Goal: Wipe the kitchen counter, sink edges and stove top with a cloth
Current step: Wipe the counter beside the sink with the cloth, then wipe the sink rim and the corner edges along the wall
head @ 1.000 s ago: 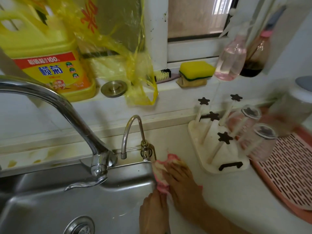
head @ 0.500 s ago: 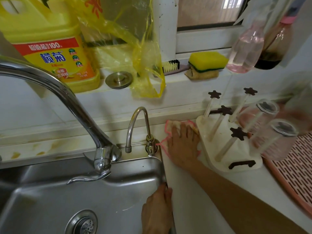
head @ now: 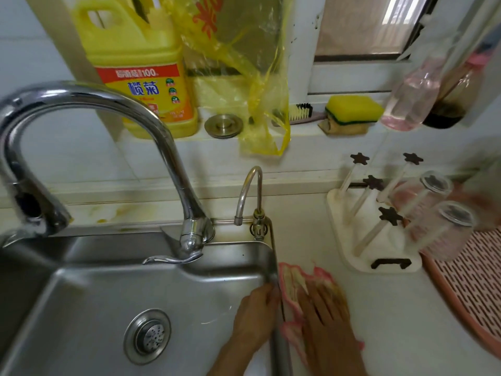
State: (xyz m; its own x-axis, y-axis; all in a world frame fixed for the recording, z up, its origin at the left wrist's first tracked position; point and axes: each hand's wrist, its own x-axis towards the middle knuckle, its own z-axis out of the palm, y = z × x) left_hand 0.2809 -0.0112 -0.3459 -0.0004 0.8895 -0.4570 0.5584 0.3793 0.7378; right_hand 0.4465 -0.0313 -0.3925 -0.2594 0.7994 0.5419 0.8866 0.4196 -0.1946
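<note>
A pink-edged cream cloth (head: 294, 283) lies flat on the white counter (head: 385, 316) right beside the steel sink's right edge (head: 274, 263). My right hand (head: 326, 318) presses down on the cloth with fingers spread, palm flat. My left hand (head: 256, 316) rests inside the sink (head: 135, 289) against its right wall, fingers curled onto the rim beside the cloth. The stove top is out of view.
A large tap (head: 168, 147) and a small tap (head: 252, 196) stand at the sink's back. A white cup rack (head: 379, 234) with two glasses and a pink drain tray (head: 471, 283) sit to the right. Detergent jug (head: 141, 69), sponge (head: 352, 109), brush and bottles line the sill.
My right hand has dragged the cloth back from beside the small tap and cup rack toward me along the sink's right edge. My left hand stays on the rim.
</note>
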